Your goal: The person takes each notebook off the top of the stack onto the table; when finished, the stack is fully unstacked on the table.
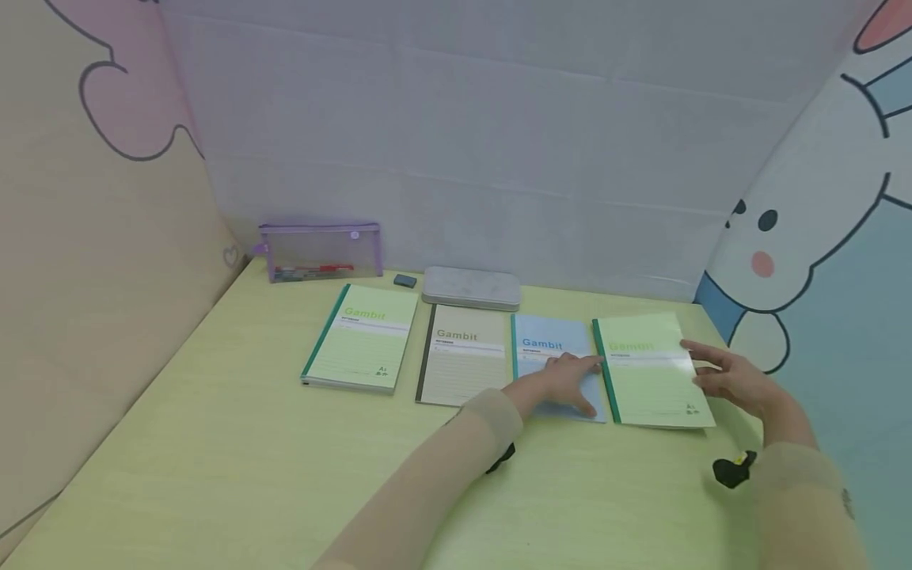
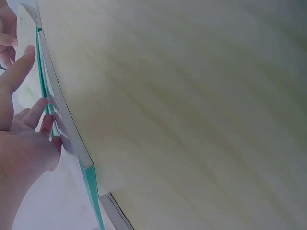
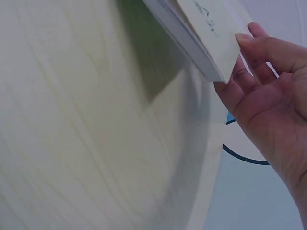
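Observation:
At the right end of a row, a green notebook point(image 1: 644, 388) has its right edge lifted off the table. My right hand point(image 1: 737, 385) pinches that edge; in the right wrist view the thumb point(image 3: 268, 48) lies on the cover and other fingers are behind the pages. My left hand point(image 1: 566, 382) reaches over the blue notebook point(image 1: 549, 328), its fingers extended to the green notebook's teal spine. The left wrist view shows those fingertips at the spine point(image 2: 42, 79). Left of the blue one lie a beige notebook point(image 1: 466, 368) and another green notebook point(image 1: 363, 336).
Behind the row stand a grey pencil case point(image 1: 472, 286), a small dark eraser-like block point(image 1: 404, 280) and a clear purple-edged pouch point(image 1: 324, 253) with pens inside. Cloth-covered walls point(image 1: 456, 158) close off the back and both sides of the table point(image 1: 235, 459).

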Available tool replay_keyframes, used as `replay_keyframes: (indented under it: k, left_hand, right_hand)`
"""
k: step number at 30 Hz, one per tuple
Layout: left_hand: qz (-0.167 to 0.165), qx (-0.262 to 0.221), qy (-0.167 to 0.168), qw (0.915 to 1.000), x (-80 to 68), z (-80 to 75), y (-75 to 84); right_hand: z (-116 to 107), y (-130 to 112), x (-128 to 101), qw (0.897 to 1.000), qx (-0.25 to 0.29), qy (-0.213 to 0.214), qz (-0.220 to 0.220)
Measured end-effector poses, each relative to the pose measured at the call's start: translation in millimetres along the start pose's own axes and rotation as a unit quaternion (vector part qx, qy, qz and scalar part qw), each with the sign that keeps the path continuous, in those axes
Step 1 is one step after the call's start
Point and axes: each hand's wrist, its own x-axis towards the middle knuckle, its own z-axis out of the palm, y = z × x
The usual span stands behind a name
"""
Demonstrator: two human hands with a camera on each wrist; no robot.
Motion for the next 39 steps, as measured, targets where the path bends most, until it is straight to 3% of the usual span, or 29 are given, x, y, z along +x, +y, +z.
replay_keyframes:
  k: [8,12,15,20,26,34,39]
  left_hand:
    - [0.001,-0.005,0.000,1.0000,-2.6,0.5,0.8]
    - [0.007,-0.032,0.008,0.9994,-5.4,0.8,0.7]
    - [0.019,-0.046,0.021,0.9985,-11.3,-4.1,2.0]
    - [0.036,-0.072,0.044,0.9958,-23.9,-20.1,0.5]
    - [0.044,-0.045,0.055,0.9965,-32.6,-41.6,-10.0]
    - [0.052,-0.012,0.066,0.9964,-51.4,-82.7,-27.7]
    - [0.055,-0.020,0.085,0.9946,-69.3,-108.7,-39.4]
  right_hand:
    - [3.6,4.8,1.4,0.998,-0.042,-0.005,0.050]
    - [5.6,-1.9,6.3,0.991,-0.104,0.014,0.079]
    - [6.6,-10.2,8.5,0.985,-0.159,0.036,0.065]
    - [7.2,-31.5,10.1,0.974,-0.219,0.053,0.022]
    - [13.0,-66.4,12.0,0.963,-0.264,0.058,0.005]
    - [30.0,-108.5,20.4,0.952,-0.295,0.070,-0.034]
    - [47.7,-134.1,25.7,0.944,-0.306,0.100,-0.074]
